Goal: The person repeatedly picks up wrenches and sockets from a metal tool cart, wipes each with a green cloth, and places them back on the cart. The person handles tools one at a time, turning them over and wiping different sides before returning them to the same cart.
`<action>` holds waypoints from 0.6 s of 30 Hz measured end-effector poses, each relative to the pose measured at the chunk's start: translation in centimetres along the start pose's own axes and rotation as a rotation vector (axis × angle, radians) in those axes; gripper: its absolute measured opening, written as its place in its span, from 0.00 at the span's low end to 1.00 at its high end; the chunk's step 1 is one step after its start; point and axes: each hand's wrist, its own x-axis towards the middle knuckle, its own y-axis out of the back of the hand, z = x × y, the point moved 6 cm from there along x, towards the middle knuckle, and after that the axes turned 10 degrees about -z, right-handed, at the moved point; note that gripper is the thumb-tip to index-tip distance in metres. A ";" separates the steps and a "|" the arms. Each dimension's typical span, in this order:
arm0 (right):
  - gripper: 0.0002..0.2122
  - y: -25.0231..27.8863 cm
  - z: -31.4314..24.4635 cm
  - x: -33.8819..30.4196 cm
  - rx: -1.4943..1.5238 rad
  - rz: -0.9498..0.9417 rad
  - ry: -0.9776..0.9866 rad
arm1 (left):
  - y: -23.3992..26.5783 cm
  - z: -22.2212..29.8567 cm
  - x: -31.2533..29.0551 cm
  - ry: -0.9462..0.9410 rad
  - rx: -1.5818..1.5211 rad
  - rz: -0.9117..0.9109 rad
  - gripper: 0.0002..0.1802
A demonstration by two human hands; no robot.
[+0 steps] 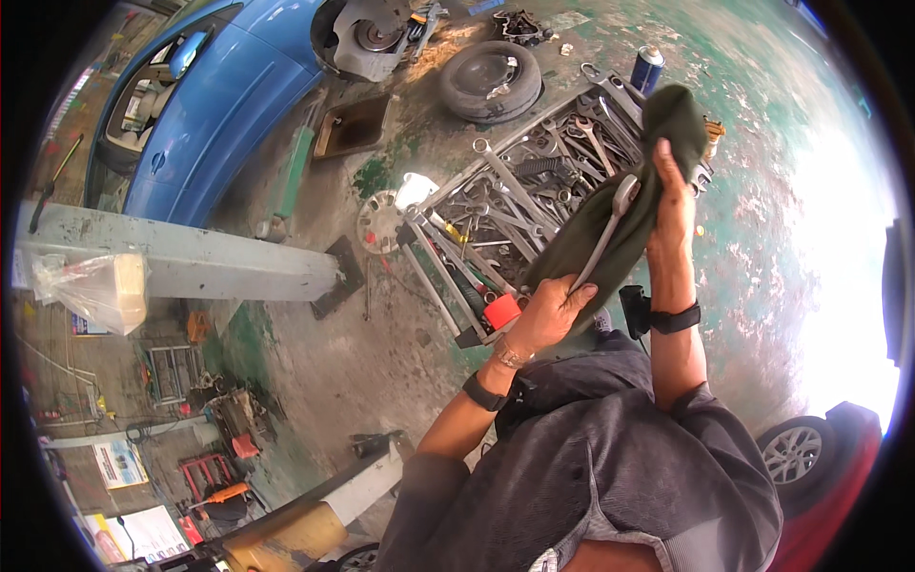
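Observation:
My left hand (555, 313) is closed around the lower end of a steel wrench (602, 240), which slants up to the right. A dark green cloth (583, 232) lies behind the wrench and runs up past its head. My right hand (673, 205) grips the upper part of that cloth, thumb on top, close to the wrench's head. Beneath both hands stands a metal tool tray (448, 195) filled with many wrenches and other hand tools. A red round item (501, 312) sits at its near corner, just left of my left hand.
A blue spray can (646, 70) stands beyond the tray. A wheel (491, 82) lies on the floor, with a rectangular pan (353, 127) to its left. The grey lift post (191, 253) and blue car (224, 114) are at left; a red car (839, 486) is at lower right.

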 end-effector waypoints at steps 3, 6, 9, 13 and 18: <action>0.17 3.4 -1.9 0.5 0.183 -0.079 0.113 | 0.5 -4.5 0.2 0.216 -0.193 0.078 0.23; 0.15 9.5 -2.4 -0.3 0.172 0.039 0.084 | 2.2 -9.6 0.7 0.351 -0.253 0.540 0.27; 0.12 14.6 -1.7 -2.1 0.094 0.072 0.065 | 4.2 -14.8 2.9 0.489 -0.173 0.678 0.22; 0.13 18.7 -1.2 -4.2 0.051 0.193 0.018 | 5.8 -17.9 5.0 0.531 0.221 0.800 0.17; 0.13 20.2 -0.7 -5.2 0.069 0.149 -0.038 | 6.5 -19.1 6.9 0.469 0.376 0.685 0.17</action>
